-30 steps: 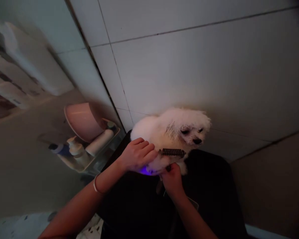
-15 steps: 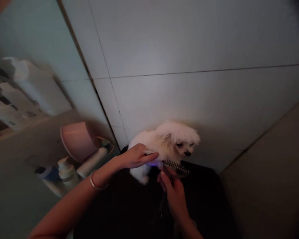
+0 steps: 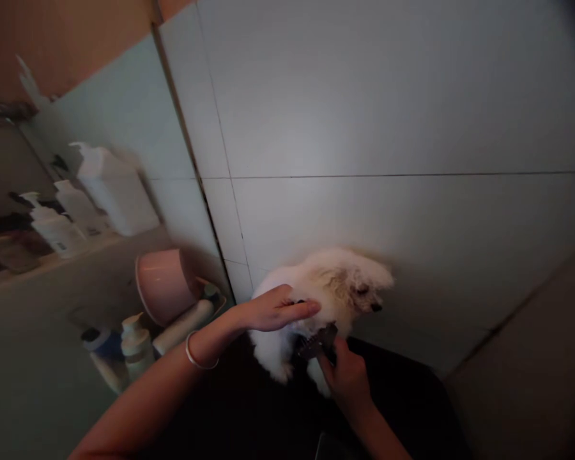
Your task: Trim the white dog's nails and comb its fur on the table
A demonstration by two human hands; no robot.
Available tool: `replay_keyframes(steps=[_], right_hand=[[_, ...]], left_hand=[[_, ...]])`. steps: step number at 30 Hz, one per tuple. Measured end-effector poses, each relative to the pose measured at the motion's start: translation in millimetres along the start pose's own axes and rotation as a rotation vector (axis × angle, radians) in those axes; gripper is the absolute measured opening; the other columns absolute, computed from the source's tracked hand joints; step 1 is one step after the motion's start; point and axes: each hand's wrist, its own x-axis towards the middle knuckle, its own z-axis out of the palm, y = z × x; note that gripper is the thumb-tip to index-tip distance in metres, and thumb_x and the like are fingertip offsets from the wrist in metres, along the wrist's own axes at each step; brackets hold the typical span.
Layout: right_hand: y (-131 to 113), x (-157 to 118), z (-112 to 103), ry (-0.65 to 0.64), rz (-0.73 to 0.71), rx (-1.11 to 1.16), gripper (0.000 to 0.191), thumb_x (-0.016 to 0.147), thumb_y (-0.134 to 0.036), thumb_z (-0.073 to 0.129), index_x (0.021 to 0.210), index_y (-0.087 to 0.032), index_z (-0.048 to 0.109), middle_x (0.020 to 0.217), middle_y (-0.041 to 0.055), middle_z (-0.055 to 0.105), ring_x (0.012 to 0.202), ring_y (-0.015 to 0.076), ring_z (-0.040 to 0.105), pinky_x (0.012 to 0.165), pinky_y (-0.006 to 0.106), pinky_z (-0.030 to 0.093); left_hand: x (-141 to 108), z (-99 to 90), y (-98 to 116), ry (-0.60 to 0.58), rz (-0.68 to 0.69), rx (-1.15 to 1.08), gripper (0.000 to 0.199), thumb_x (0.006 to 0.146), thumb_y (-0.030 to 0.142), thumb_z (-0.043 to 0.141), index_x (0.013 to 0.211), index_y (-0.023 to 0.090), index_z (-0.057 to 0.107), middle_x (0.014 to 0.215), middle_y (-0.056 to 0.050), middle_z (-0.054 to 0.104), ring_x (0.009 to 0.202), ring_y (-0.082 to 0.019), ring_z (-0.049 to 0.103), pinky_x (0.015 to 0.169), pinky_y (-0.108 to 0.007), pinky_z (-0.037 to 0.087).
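A small white fluffy dog (image 3: 335, 271) is on a black surface (image 3: 397, 377) against the tiled wall, its head turned to the right. My left hand (image 3: 278, 310), with a pale bangle at the wrist, grips the dog at its near side, thumb along the fur. Whether it holds a leg or only fur is hidden. In my right hand (image 3: 352, 377) is a dark slicker brush (image 3: 319, 342), its fingers wrapped round the handle. The brush head is close below my left thumb, at the fur of the dog's chest and front leg.
White tiled wall (image 3: 388, 96) rises right behind the dog. To the left, a ledge (image 3: 124, 241) carries white pump bottles (image 3: 119, 191). Lower down are a pink basin (image 3: 165, 284), a cream pump bottle (image 3: 137, 345) and a blue container with a dark cap (image 3: 100, 345).
My right hand has turned the brush, bringing its head up and left to the dog's fur. The dog's head has dipped and turned further right. The whole view has shifted.
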Motion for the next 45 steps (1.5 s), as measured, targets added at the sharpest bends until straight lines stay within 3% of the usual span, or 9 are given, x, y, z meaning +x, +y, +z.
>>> replay_keyframes(steps=[5,11,14,21,25,30,36,43,45], right_hand=[[-16,-2,-4,0.074,0.01,0.024,0.022,0.089,-0.034,0.044,0.089,-0.015,0.052,0.056,0.0035,0.062,0.044,0.0168,0.06,0.044,0.023,0.045],[-48,-7,-26,0.114,0.065,0.052,0.024,0.092,-0.03,0.034,0.103,-0.013,0.047,0.073,0.0071,0.065,0.062,0.0174,0.064,0.052,0.024,0.049],[-54,1,-35,0.122,-0.016,0.018,0.02,0.092,-0.027,0.033,0.095,-0.015,0.049,0.066,0.0041,0.062,0.054,0.0151,0.06,0.048,0.023,0.046],[-62,36,-47,0.209,-0.248,-0.088,0.018,0.09,-0.025,0.039,0.084,-0.015,0.053,0.071,0.0072,0.059,0.064,0.0178,0.057,0.057,0.028,0.047],[-74,63,-41,0.206,-0.309,-0.138,0.024,0.091,-0.028,0.036,0.085,-0.013,0.054,0.071,0.008,0.059,0.061,0.0172,0.057,0.054,0.026,0.044],[-88,82,-33,0.175,-0.295,-0.173,0.032,0.093,-0.031,0.031,0.087,-0.01,0.055,0.07,0.0104,0.061,0.061,0.0192,0.058,0.053,0.027,0.043],[-106,71,-51,0.13,-0.221,-0.198,0.029,0.094,-0.029,0.03,0.087,-0.012,0.052,0.068,0.0071,0.061,0.057,0.0165,0.059,0.053,0.025,0.042],[-120,51,-74,0.121,-0.201,-0.262,0.03,0.095,-0.029,0.027,0.081,-0.014,0.049,0.058,0.0033,0.054,0.046,0.0159,0.055,0.045,0.025,0.039],[-124,39,-75,0.143,-0.204,-0.271,0.029,0.095,-0.028,0.028,0.08,-0.014,0.049,0.057,0.0031,0.054,0.044,0.0154,0.054,0.044,0.025,0.039]], left_hand=[[-2,-5.9,39,-0.002,0.101,0.099,0.038,0.091,0.031,0.039,0.058,0.015,0.032,0.054,0.004,0.029,0.05,-0.005,0.029,0.049,-0.02,0.027],[-1,-17.9,67,0.088,0.128,0.228,0.039,0.092,0.03,0.037,0.057,0.015,0.03,0.054,0.004,0.029,0.05,-0.005,0.03,0.048,-0.021,0.026],[-1,-21.5,86,0.087,0.111,0.318,0.04,0.092,0.033,0.037,0.057,0.015,0.028,0.054,0.004,0.028,0.049,-0.005,0.028,0.048,-0.021,0.025],[-8,-21.6,128,0.004,0.15,0.581,0.04,0.093,0.037,0.034,0.059,0.015,0.031,0.053,0.004,0.032,0.05,-0.005,0.033,0.054,-0.021,0.029],[-17,-24.4,136,0.008,0.149,0.639,0.041,0.092,0.039,0.032,0.059,0.015,0.031,0.053,0.004,0.03,0.049,-0.006,0.03,0.052,-0.021,0.028],[-28,-34.8,142,0.083,0.083,0.514,0.044,0.092,0.043,0.032,0.058,0.015,0.032,0.055,0.004,0.029,0.051,-0.006,0.03,0.051,-0.021,0.027],[-27,-48.4,151,0.16,0.174,0.478,0.044,0.091,0.042,0.036,0.057,0.015,0.028,0.055,0.004,0.028,0.05,-0.006,0.028,0.049,-0.021,0.026],[-29,-43.9,156,0.128,0.216,0.547,0.042,0.092,0.041,0.034,0.058,0.015,0.033,0.055,0.004,0.03,0.051,-0.006,0.03,0.052,-0.021,0.028],[-31,-45.7,156,0.171,0.247,0.531,0.042,0.092,0.038,0.034,0.057,0.015,0.032,0.055,0.004,0.031,0.051,-0.006,0.031,0.052,-0.021,0.029]])
